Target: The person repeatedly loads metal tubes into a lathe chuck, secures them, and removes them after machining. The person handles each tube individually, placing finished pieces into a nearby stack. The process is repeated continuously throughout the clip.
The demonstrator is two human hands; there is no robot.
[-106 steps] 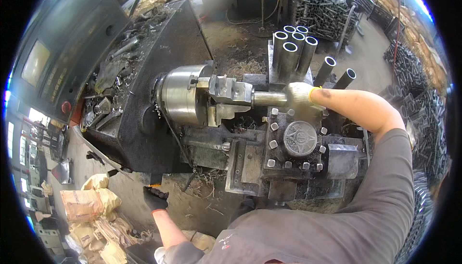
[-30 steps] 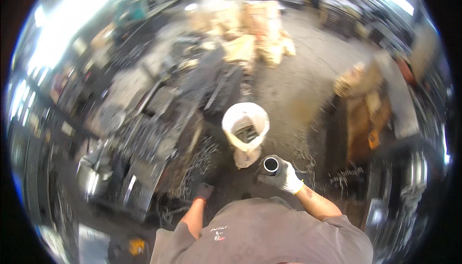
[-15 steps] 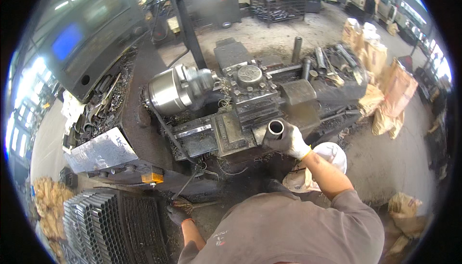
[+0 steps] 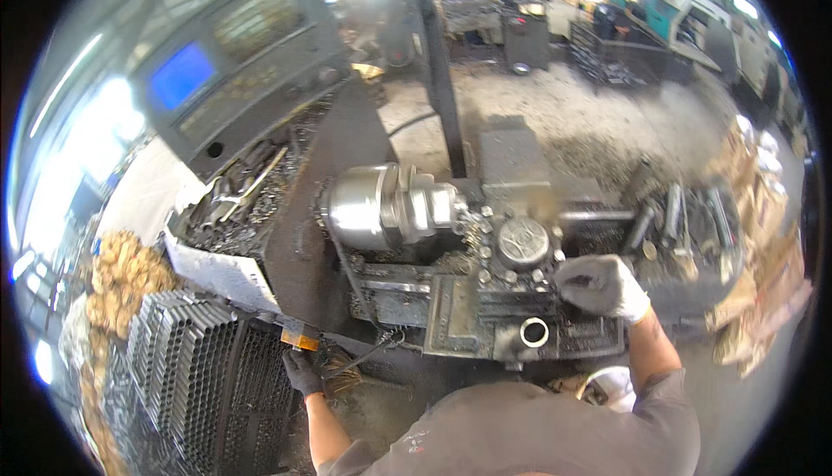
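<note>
Steel dominates the head view — a lathe (image 4: pixel 485 294) with a bright cylindrical chuck (image 4: pixel 390 207) sits in the middle, its tool post (image 4: pixel 523 242) just to the right of the chuck jaws. The right hand (image 4: pixel 602 285), in a white glove, rests on the carriage just right of the tool post, fingers curled down; whether it grips anything I cannot tell. A short metal tube (image 4: pixel 534 332) stands on end on the carriage just below and left of that hand, its open mouth facing up, apart from the glove. The left hand (image 4: pixel 302 372), in a dark glove, hangs low at the lathe's front edge, beside an orange tag (image 4: pixel 299 335) — its fingers look loosely closed, nothing clearly held. Stacked tubes in a rack (image 4: pixel 199 372) stand to its left. A control panel with a blue screen (image 4: pixel 182 75) hangs above.
</note>
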